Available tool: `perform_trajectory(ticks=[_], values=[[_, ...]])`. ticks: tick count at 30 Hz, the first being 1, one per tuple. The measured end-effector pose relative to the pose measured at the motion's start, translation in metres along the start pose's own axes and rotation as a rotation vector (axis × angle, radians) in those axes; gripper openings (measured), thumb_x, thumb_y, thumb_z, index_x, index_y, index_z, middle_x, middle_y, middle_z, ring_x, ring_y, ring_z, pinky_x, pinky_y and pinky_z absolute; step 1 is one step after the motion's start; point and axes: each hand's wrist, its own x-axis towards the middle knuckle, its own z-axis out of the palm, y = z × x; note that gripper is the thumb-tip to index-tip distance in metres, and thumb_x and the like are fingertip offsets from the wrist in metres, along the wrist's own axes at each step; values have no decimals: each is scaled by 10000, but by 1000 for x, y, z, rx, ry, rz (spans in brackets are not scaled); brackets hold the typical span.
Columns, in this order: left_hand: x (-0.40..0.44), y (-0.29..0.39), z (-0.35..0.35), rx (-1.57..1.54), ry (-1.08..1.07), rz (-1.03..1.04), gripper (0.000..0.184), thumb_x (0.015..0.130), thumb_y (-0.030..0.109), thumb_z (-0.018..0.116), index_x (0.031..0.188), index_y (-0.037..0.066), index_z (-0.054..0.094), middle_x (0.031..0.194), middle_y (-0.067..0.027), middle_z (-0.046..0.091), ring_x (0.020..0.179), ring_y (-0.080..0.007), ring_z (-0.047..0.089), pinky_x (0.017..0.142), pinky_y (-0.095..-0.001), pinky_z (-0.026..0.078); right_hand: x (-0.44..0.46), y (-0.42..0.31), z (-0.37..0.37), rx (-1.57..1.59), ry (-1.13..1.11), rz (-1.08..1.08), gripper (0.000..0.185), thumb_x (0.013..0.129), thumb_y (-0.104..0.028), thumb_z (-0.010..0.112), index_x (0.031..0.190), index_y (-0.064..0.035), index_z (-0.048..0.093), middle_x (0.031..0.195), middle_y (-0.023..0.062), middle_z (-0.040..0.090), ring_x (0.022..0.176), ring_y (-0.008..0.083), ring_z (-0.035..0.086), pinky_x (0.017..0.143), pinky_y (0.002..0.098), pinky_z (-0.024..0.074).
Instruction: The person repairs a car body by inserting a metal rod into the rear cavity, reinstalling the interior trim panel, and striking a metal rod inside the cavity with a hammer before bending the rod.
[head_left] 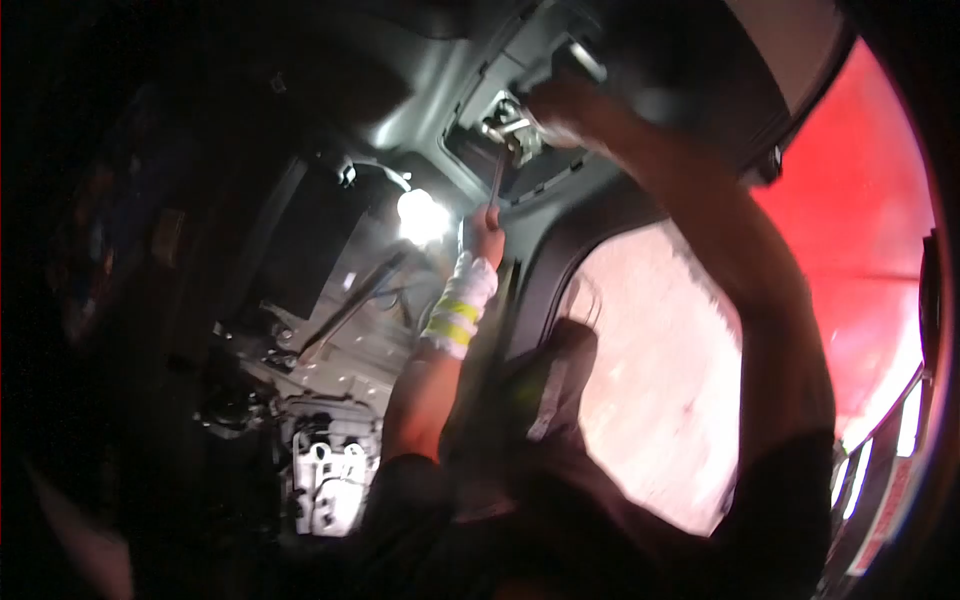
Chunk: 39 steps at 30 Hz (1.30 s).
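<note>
My left hand [483, 238], its wrist wrapped in a white and yellow band [458, 315], is closed around a thin rod-like tool [498, 178]. The far end of the tool reaches a shiny metal bracket [524, 143] in a recess of a dark panel. At that bracket my right hand [562, 112] is raised, with its fingers curled. Shadow and motion blur hide what it grips. A bright silvery piece lies between the right hand and the tool's tip, but its kind is unclear.
A glaring lamp [422, 216] shines left of my left hand. A dark-framed opening [650, 370] lies below my right arm, and a red surface [850, 230] is at the right. Metal machine parts [335, 480] sit at lower left. The left side is very dark.
</note>
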Motion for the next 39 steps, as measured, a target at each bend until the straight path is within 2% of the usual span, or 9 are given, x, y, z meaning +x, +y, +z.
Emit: perform_trajectory(ticks=[4, 6, 10, 14, 17, 24, 29, 32, 39], values=[[26, -11, 14, -351, -22, 19, 269, 984, 177, 445, 1010, 15, 658, 1010, -201, 679, 888, -411, 635, 784, -449, 495, 5, 15, 37, 36, 340, -44, 193, 878, -245, 562, 936, -142, 714, 865, 82, 702, 867, 284, 700, 717, 425, 552], [35, -58, 43, -374, 26, 247, 273, 982, 283, 524, 1053, 77, 688, 693, -65, 578, 593, -166, 537, 576, -347, 453, -8, -8, 27, 44, 313, 50, 229, 924, -278, 532, 941, -148, 719, 841, 93, 699, 850, 272, 699, 703, 424, 546], [32, -41, 9, -755, -364, -226, 214, 970, 224, 532, 1066, 76, 654, 668, -11, 532, 550, -134, 506, 514, -304, 441, -23, -61, 41, 472, 435, 179, 190, 829, -262, 602, 868, -111, 710, 860, 90, 697, 799, 306, 687, 698, 416, 554], [31, -56, 47, -515, 45, 179, 262, 960, 240, 559, 1055, 19, 663, 664, -39, 570, 574, -136, 508, 516, -324, 428, -64, -118, 49, 765, 263, 160, 280, 716, -174, 660, 985, -111, 709, 782, 145, 673, 748, 338, 680, 654, 447, 545], [33, -61, 54, -395, 152, 378, 245, 981, 276, 564, 1111, 75, 610, 738, -19, 587, 564, -84, 516, 478, -231, 419, -75, -196, 135, 1220, 608, 345, 345, 765, -151, 676, 1098, -65, 658, 832, 170, 668, 737, 347, 668, 641, 427, 536], [66, -89, 48, -1083, -706, -397, 334, 1004, 430, 518, 1058, 109, 593, 769, -16, 525, 634, -146, 496, 593, -369, 464, -203, -218, 104, 1475, 772, 421, 407, 827, -60, 695, 1221, -11, 604, 882, 197, 661, 754, 351, 665, 669, 405, 529], [59, -90, 54, -1218, -451, -550, 296, 972, 424, 577, 1027, 135, 608, 877, -14, 581, 703, -142, 569, 553, -265, 450, -258, -245, 143, 1712, 742, 571, 367, 870, -128, 689, 1208, -9, 610, 884, 169, 676, 850, 282, 677, 759, 369, 524], [57, -41, 37, -822, -307, -405, 318, 1000, 434, 540, 887, 136, 534, 563, 55, 350, 410, -60, 296, 340, -255, 222, -286, -263, 150, 1925, 566, 676, 386, 903, -210, 693, 1213, 0, 604, 947, 162, 700, 908, 209, 678, 797, 337, 517], [66, -34, 15, -870, -449, -357, 288, 1008, 394, 533, 878, 137, 542, 584, 55, 363, 417, -62, 282, 355, -246, 204, -312, -325, 186, 2236, 640, 750, 338, 937, -231, 648, 1158, 22, 601, 949, 125, 660, 912, 175, 634, 807, 336, 502]])
